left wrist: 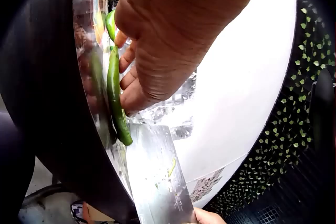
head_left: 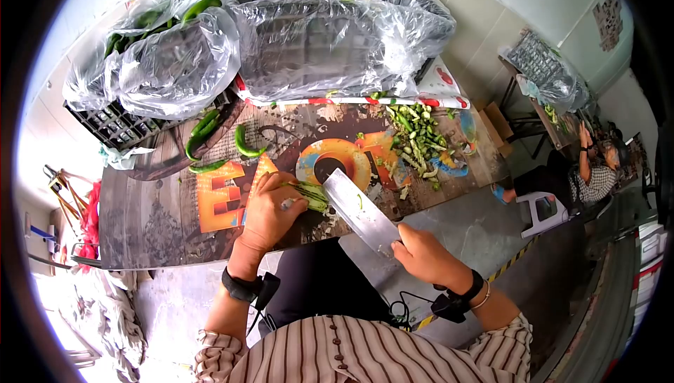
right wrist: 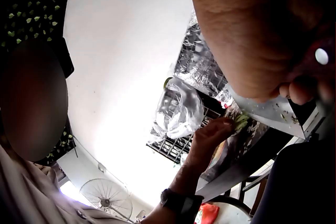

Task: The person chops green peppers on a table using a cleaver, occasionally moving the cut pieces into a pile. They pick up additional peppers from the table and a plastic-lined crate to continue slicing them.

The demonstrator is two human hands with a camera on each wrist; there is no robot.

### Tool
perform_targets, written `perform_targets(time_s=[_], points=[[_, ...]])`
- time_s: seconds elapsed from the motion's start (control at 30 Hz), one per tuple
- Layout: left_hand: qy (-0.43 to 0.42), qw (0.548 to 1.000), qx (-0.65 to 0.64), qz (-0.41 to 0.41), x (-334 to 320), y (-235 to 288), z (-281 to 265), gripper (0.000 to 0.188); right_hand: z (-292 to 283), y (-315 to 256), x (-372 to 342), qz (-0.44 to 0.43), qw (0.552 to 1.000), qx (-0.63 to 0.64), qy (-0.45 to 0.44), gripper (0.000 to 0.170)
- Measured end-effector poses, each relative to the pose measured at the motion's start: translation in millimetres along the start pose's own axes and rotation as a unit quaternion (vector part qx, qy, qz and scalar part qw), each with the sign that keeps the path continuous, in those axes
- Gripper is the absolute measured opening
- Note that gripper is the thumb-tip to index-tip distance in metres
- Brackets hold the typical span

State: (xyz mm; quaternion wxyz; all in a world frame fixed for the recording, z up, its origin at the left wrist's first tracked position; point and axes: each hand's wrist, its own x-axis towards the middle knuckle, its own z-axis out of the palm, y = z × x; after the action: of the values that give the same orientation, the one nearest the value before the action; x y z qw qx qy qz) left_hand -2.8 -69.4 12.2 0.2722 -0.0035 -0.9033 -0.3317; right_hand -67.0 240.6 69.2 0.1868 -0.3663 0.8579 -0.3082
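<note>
My left hand [head_left: 270, 207] holds a green chili pepper [left wrist: 115, 95] down at the table's near edge, its fingertips along the pepper's side. In the head view the pepper pieces [head_left: 312, 197] by those fingers show pale cut faces. My right hand [head_left: 425, 253] grips the handle of a cleaver [head_left: 361, 216]. The broad blade stands right at the pepper's free end, with green bits stuck to its face. Whole green chili peppers [head_left: 246, 142] lie beyond my left hand. A pile of chopped peppers [head_left: 421, 137] spreads over the right part of the table.
Along the table's back stand a large plastic-lined crate [head_left: 316, 39] and, to its left, another crate [head_left: 126, 124] with a plastic bag of green peppers. The patterned table [head_left: 154, 207] ends just before my legs. Another person [head_left: 593, 179] sits on a stool [head_left: 544, 214] at the right.
</note>
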Motion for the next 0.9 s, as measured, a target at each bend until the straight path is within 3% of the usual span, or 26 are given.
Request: perform_targets(time_s=[0.1, 0.17, 0.23, 0.37, 0.5, 0.6, 0.63, 0.77, 0.9], points=[[-0.016, 1.0, 0.025, 0.005, 1, -1, -8, 0.014, 4, 2, 0, -0.009, 1.0, 0.016, 0.002, 0.024], [-0.013, 0.998, 0.02, -0.055, 2, -3, -7, 0.013, 3, 5, 0, -0.003, 1.0, 0.019, 0.013, 0.023], [-0.008, 0.999, 0.027, -0.03, -1, 0, -2, 0.014, 6, 8, 2, -0.011, 1.0, 0.006, 0.01, 0.023], [0.008, 0.992, -0.028, -0.124, -16, 11, 16, 0.018, 7, 10, 2, -0.002, 0.998, 0.048, 0.035, 0.026], [0.042, 0.994, -0.003, -0.102, -23, 34, 33, 0.025, 5, 17, 8, -0.045, 0.996, 0.025, 0.074, 0.02], [0.059, 0.994, 0.015, -0.094, -22, 40, 42, 0.027, -1, 5, 11, 0.042, 0.956, 0.275, 0.088, 0.013], [0.064, 0.994, 0.017, -0.088, -22, 41, 44, 0.028, 0, -1, 15, 0.044, 0.956, 0.276, 0.087, 0.013], [0.074, 0.994, 0.007, -0.079, -26, 38, 42, 0.03, 27, -10, 43, -0.079, 0.935, 0.292, 0.184, 0.011], [0.077, 0.994, -0.003, -0.072, -28, 35, 41, 0.031, 58, -9, 77, -0.112, 0.942, 0.237, 0.208, 0.017]])
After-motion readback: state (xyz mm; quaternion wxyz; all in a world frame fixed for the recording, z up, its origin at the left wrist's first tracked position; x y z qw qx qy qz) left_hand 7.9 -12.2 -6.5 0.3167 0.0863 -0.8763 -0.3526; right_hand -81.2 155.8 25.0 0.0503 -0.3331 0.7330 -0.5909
